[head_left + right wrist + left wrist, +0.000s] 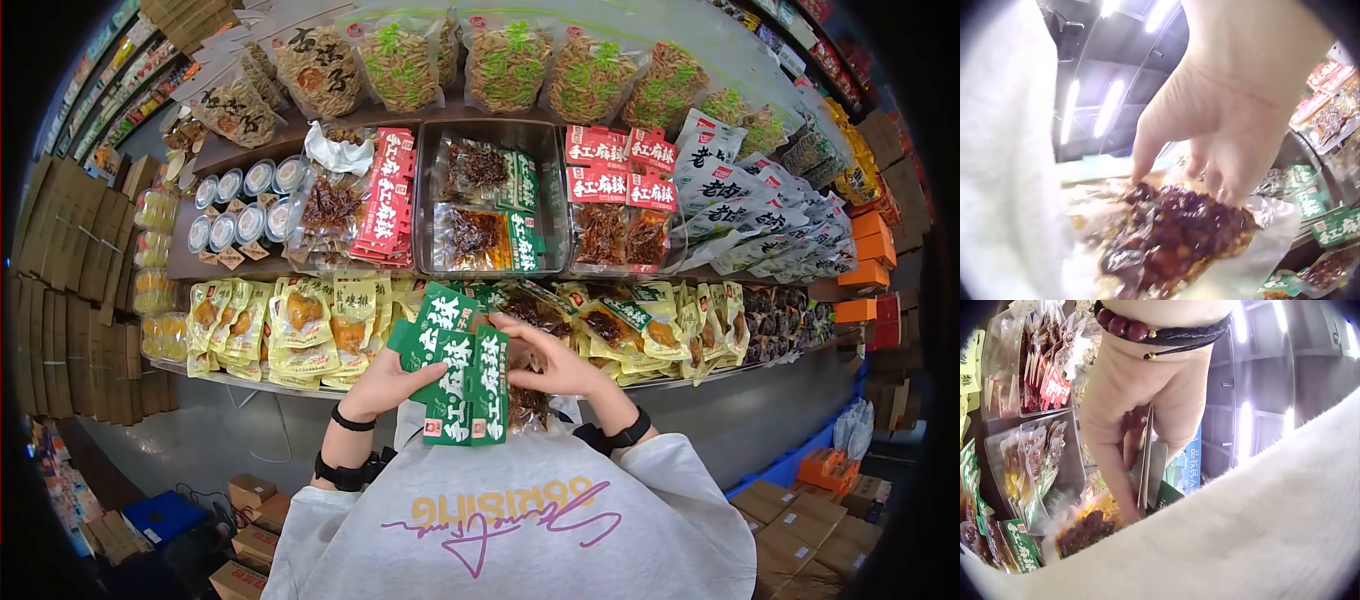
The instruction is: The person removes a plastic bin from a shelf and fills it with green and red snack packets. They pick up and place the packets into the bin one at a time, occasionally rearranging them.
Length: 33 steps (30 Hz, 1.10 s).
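Green-carded packets (458, 392) between hands, near side of tray (557, 190); left hand (385, 385) pinching cards, right hand (562, 368) gripping clear pouch. Slick plastic, fanned cards: loose pinch could drop one.

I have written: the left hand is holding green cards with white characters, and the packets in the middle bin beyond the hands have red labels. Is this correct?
Not quite: the packets in the middle bin have green labels, not red, as the head view shows. The left hand is indeed holding green cards with white characters.
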Motion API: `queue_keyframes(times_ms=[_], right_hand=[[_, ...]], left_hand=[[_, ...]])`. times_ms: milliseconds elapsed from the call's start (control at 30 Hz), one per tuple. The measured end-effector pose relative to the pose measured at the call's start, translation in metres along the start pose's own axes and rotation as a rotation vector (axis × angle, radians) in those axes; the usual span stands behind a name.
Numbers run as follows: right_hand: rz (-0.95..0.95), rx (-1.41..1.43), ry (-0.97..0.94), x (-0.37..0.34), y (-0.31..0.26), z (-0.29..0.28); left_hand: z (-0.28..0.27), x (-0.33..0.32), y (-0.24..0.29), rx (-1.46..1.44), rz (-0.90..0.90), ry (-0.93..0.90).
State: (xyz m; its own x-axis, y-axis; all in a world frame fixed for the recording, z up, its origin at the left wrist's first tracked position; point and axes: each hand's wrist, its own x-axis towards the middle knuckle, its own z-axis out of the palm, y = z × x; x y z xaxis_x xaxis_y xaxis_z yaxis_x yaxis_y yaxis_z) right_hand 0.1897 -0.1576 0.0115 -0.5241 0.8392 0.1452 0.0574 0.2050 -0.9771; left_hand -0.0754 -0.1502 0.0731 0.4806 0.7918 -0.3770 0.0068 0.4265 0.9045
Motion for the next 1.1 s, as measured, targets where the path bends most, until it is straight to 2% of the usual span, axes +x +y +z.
queue_keyframes(times_ms=[33,67,133,167,200,267,300,367,400,433,467,500,533,567,600,633,667,700,733,767,800,867,900,933,967,1000,1100], right_hand=[[0.286,0.242,-0.131,-0.002,-0.013,-0.008],[0.287,0.242,-0.132,-0.003,-0.017,-0.015],[0.473,0.164,-0.267,-0.001,-0.022,-0.028],[0.419,0.009,-0.258,0.0,-0.023,-0.035],[0.229,-0.147,-0.207,0.002,-0.021,-0.038],[0.103,-0.177,-0.146,0.006,-0.036,-0.04],[0.102,-0.176,-0.15,0.008,-0.035,-0.038],[0.023,-0.056,0.039,0.011,-0.035,-0.032],[0.027,-0.054,0.042,0.014,-0.037,-0.031],[0.062,-0.022,0.001,0.019,-0.039,-0.032],[0.095,0.008,-0.037,0.023,-0.041,-0.032],[0.173,-0.007,-0.038,0.026,-0.041,-0.029],[0.173,-0.008,-0.033,0.027,-0.035,-0.024],[0.29,0.044,0.046,0.028,-0.027,-0.017],[0.406,0.097,0.123,0.03,-0.023,-0.013],[0.433,-0.113,0.081,0.033,-0.021,-0.013],[0.433,-0.113,0.081,0.034,-0.02,-0.009],[0.431,-0.298,0.084,0.034,-0.018,-0.003],[0.427,-0.483,0.087,0.035,-0.017,0.004],[0.376,-0.513,0.137,0.035,-0.017,0.011],[0.395,-0.546,0.144,0.036,-0.021,0.017],[0.417,-0.641,0.159,0.034,-0.019,0.027],[0.423,-0.634,0.155,0.031,-0.018,0.025],[0.329,-0.514,0.154,0.027,-0.016,0.017],[0.234,-0.395,0.152,0.022,-0.014,0.007],[0.314,-0.299,0.071,0.016,-0.011,-0.008],[0.574,-0.351,0.083,0.001,-0.03,-0.036]], left_hand=[[-0.001,0.001,-0.003,0.004,0.002,0.045],[-0.002,0.001,-0.006,0.008,0.004,0.091],[-0.003,-0.001,-0.015,0.01,-0.001,0.083],[-0.003,-0.001,-0.016,0.012,-0.003,0.073],[-0.003,-0.002,-0.013,0.013,-0.004,0.072],[-0.001,-0.004,-0.003,-0.11,-0.187,-0.079],[0.007,-0.002,-0.005,-0.058,0.084,-0.017],[0.01,-0.006,0.005,-0.11,0.026,-0.041],[0.012,-0.007,0.008,-0.159,-0.033,-0.072],[0.011,-0.003,0.003,-0.068,0.118,-0.126],[0.01,-0.002,0.008,-0.067,0.117,-0.134],[0.007,0.0,0.021,0.003,-0.023,-0.241],[0.005,0.001,0.034,0.075,-0.163,-0.344],[0.003,0.001,0.047,0.131,-0.287,-0.309],[-0.002,0.008,0.032,0.128,-0.117,-0.207],[-0.001,0.011,0.035,0.199,-0.088,-0.073],[0.003,0.015,0.042,0.269,-0.057,0.062],[0.0,0.019,0.031,0.269,-0.057,0.062],[-0.005,0.027,0.011,0.36,0.121,0.13],[-0.006,0.032,0.005,0.449,0.3,0.196],[-0.006,0.033,0.001,0.448,0.296,0.192],[-0.005,0.034,-0.002,0.365,-0.076,0.274],[-0.004,0.034,-0.003,0.489,0.081,0.299],[-0.008,0.035,-0.01,0.491,0.071,0.3],[-0.013,0.037,-0.023,0.431,0.136,0.292],[-0.015,0.038,-0.031,0.369,0.203,0.285],[-0.018,0.03,-0.046,0.225,0.166,0.298]])
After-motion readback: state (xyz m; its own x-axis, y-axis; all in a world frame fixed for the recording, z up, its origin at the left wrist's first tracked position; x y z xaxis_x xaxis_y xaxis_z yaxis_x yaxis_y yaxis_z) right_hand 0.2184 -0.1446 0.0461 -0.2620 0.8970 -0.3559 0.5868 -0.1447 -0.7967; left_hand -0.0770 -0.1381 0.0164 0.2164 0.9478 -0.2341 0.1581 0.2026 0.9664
